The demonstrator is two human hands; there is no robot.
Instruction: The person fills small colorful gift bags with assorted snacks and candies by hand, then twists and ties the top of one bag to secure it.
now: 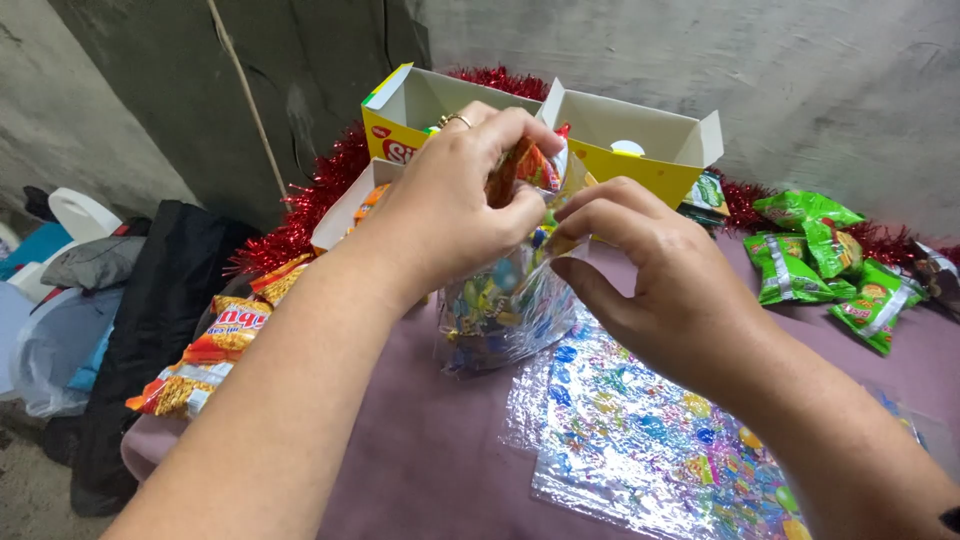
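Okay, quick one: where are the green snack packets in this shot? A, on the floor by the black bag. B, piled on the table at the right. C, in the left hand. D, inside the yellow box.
B: the green snack packets lie in a heap on the mauve table at the right, beside the red tinsel, apart from both hands.

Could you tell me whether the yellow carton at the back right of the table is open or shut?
Open. The yellow carton has its top flaps standing up and outward, so its white inside shows, with a small white thing in it.
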